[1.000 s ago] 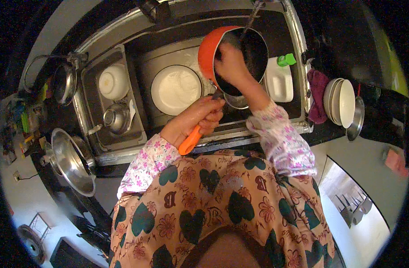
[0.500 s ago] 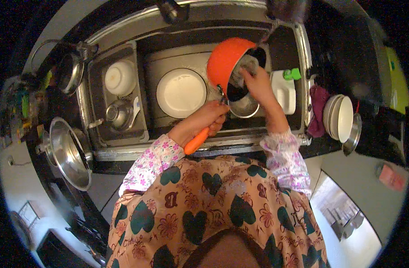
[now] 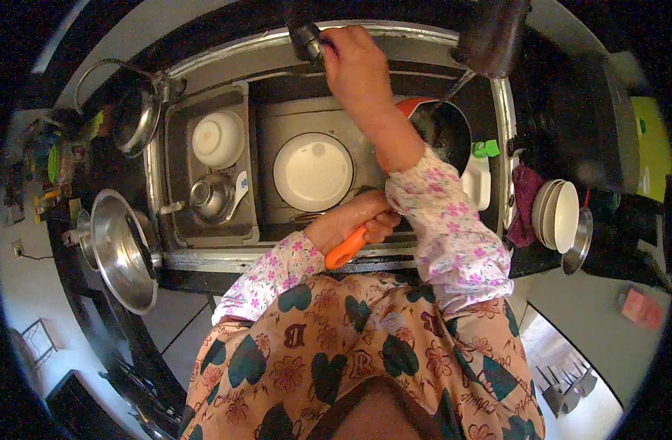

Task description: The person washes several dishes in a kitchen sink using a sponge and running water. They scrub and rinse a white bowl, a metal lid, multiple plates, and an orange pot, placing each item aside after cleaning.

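My left hand (image 3: 361, 216) is closed around the orange handle (image 3: 343, 251) of a saucepan (image 3: 453, 132), which is held in the right part of the sink. The pan has a dark inside and an orange-red outside, and it is partly covered by my right forearm. A thin stream, apparently water, falls toward it from a dark spout (image 3: 493, 37). My right hand (image 3: 359, 73) reaches to the back rim, its fingers closed on a dark tap knob (image 3: 304, 42). A white plate (image 3: 314, 172) with a dark rim lies in the sink, left of the pan.
A grey basin (image 3: 251, 198) at left holds a white bowl (image 3: 217, 139), a steel bowl (image 3: 210, 198) and a white spoon (image 3: 239, 192). Right of the pan stands a white bottle (image 3: 479, 183) with a green cap. Stacked bowls (image 3: 563, 216) and a purple cloth (image 3: 525, 205) lie beyond.
My right hand has left the pan's inside and moved up and left to the tap knob. The pan has turned and shifted right, its dark inside now facing up more.
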